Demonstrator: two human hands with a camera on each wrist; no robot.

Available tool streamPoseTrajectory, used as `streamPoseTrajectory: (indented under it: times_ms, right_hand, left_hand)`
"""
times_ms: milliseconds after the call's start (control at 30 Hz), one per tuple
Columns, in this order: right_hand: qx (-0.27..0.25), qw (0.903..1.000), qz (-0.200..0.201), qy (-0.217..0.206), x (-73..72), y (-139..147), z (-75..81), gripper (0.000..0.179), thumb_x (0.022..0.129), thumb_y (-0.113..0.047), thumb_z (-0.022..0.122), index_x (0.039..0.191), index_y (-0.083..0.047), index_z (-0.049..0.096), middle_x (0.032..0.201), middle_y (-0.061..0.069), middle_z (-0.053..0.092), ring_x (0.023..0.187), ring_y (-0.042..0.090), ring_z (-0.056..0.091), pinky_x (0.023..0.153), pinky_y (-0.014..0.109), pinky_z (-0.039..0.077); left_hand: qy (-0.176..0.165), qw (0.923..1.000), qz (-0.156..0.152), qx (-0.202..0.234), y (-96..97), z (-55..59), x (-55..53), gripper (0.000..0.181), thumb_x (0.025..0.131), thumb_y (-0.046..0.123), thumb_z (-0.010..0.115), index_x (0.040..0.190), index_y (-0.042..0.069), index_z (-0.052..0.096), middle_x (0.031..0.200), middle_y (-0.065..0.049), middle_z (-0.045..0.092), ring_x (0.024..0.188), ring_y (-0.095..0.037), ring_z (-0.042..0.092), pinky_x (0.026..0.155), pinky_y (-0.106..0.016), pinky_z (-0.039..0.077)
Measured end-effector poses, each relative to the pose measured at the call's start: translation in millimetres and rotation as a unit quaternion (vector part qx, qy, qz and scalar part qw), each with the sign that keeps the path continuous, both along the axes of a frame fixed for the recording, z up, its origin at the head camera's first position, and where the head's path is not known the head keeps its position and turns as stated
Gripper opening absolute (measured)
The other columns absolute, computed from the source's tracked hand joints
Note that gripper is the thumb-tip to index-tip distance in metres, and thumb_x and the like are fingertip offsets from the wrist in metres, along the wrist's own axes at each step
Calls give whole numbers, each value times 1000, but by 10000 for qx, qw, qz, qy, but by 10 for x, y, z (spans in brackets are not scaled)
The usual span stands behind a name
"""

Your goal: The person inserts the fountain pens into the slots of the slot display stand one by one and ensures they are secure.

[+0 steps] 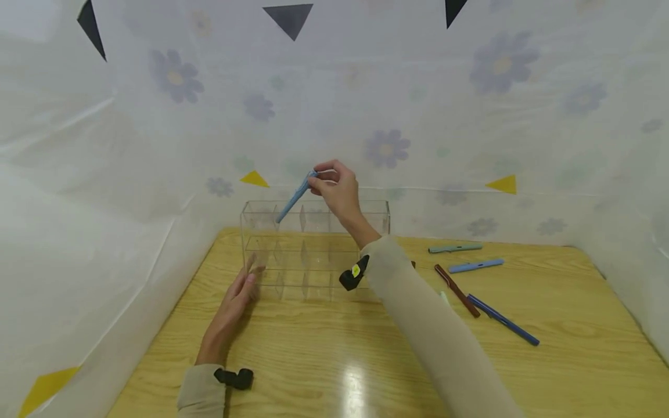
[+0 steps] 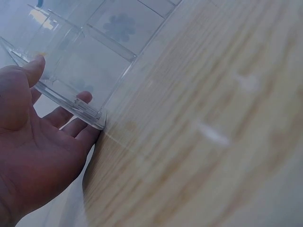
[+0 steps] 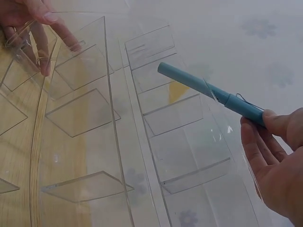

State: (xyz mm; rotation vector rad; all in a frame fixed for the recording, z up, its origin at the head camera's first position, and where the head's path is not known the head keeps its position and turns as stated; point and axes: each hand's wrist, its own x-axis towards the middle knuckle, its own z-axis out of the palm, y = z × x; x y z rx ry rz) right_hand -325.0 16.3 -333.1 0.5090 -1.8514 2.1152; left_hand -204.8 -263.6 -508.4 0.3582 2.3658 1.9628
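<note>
The step in hand looks like bringing a slim light-blue pen with a metal clip (image 1: 296, 197) to the upper row of a transparent acrylic organizer divided into small compartments (image 1: 317, 251). The right hand (image 1: 338, 188) pinches the pen near its clip end between thumb and bent fingers, parted only by the barrel; the pen slants, its free end down and to the left at the organizer's top rim, though whether that tip is inside the rim I cannot tell. The left hand (image 1: 235, 305) grips the organizer's left end, thumb and curved fingers about the wall, apparently steadying it. The next move would likely call for tilting the pen more upright and lining its tip up between two dividers, whose thin see-through edges are easy to clip. Behind the organizer, a white flower-printed sheet (image 1: 387, 151) limits reach, while the wood-grain tabletop (image 1: 313, 348) gives plenty of room in front. To the right, well apart from the raised pen, lie a grey-green pen (image 1: 455, 248), a brighter blue pen (image 1: 477, 266), a dark red-brown pen (image 1: 457, 291) and a navy pen (image 1: 503, 320), close to the beige right sleeve (image 1: 423, 325).
</note>
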Motion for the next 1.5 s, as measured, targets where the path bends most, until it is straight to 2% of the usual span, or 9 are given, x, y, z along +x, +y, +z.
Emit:
streamPoseTrajectory:
  times_ms: [167,367,467,600,767,833,1067,1300,1500]
  right_hand:
    - [334,9990,237,-190,9,33,-19,18,94,6,70,111,8,66,102,24,71,91,37,74,77,36,60]
    - [571,9955,559,-516,26,87,-11,19,95,7,69,113,8,64,104,27,71,96,41,72,80,40,60]
    - [610,9939,662,-641,32,118,-9,19,95,7,68,114,8,63,105,27,70,98,43,71,81,41,59]
    - [733,9924,730,-660,33,166,-5,19,96,5,69,113,8,62,105,26,70,98,45,71,81,40,59]
    - [859,9909,820,-634,23,222,-9,19,97,4,68,114,8,61,105,27,70,99,46,70,82,43,59]
    - [856,9903,888,-640,17,234,-15,19,97,4,68,114,8,60,106,27,70,100,47,70,82,43,59]
    - [815,9888,1066,-651,21,272,-14,20,98,5,66,116,10,58,107,29,69,102,46,69,81,41,59]
    - [835,9895,1036,-560,19,399,-16,30,97,4,67,125,9,57,113,30,67,109,52,64,84,44,59]
    - [974,9915,690,-527,68,566,2,29,97,0,70,124,2,61,115,25,66,101,36,70,83,41,59]
  left_hand:
    - [41,9999,-4,-100,0,-6,-6,54,115,35,32,166,33,15,162,-18,35,153,-35,22,106,-12,28]
    - [38,9998,16,-200,0,-13,4,54,115,35,31,166,33,14,163,-16,35,153,-35,21,119,-51,17]
    - [17,9999,17,-158,4,-23,7,54,115,35,31,166,33,14,162,-17,35,153,-35,21,118,-60,13]
    - [12,9999,35,-164,8,-28,8,54,115,35,32,166,34,15,162,-15,36,153,-34,22,119,-57,15]
    - [41,9998,47,-198,5,-19,2,54,115,35,33,166,34,16,161,-15,37,153,-33,23,114,-24,25]
    - [40,9998,47,-179,3,-19,-2,54,115,35,33,166,33,16,161,-16,37,153,-33,22,110,-18,26]
    - [143,9998,13,-150,24,-38,-34,55,115,33,32,167,25,15,160,-20,38,153,-37,19,119,-59,13]
    - [173,9998,-95,-54,60,-46,-71,55,115,32,31,167,24,14,162,-20,34,153,-36,21,118,-61,13]
    - [144,9998,-77,-111,61,-51,-83,55,115,33,31,167,27,14,161,-20,35,152,-37,22,118,-61,13]
